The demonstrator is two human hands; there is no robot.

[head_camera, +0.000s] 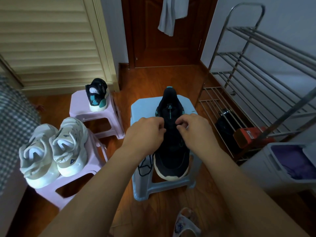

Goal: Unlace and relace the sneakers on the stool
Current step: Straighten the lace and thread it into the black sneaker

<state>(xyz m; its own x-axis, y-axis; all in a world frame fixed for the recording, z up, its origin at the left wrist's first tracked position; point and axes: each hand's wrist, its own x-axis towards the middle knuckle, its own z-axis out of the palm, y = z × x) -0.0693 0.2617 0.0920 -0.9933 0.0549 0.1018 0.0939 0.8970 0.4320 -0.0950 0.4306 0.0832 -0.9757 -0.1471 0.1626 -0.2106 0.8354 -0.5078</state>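
L hand (147, 129) & R hand (192, 126) are both pinching the black lace (145, 165) over the black Peak sneaker (171, 151), lying lengthwise btwn them on the blue stool (142, 106), toe toward the person, slack trailing below L hand.

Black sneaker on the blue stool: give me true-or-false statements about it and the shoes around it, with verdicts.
1. Both hands work at the laces of the black sneaker. True: left hand, right hand.
2. That sneaker sits on a pink stool. False: it is on the blue stool.
3. The white sneakers share one pink stool. True.
4. The other black sneaker lies on the floor. False: it stands on the far pink stool.
5. A loose black lace lies beside the sneaker. True.
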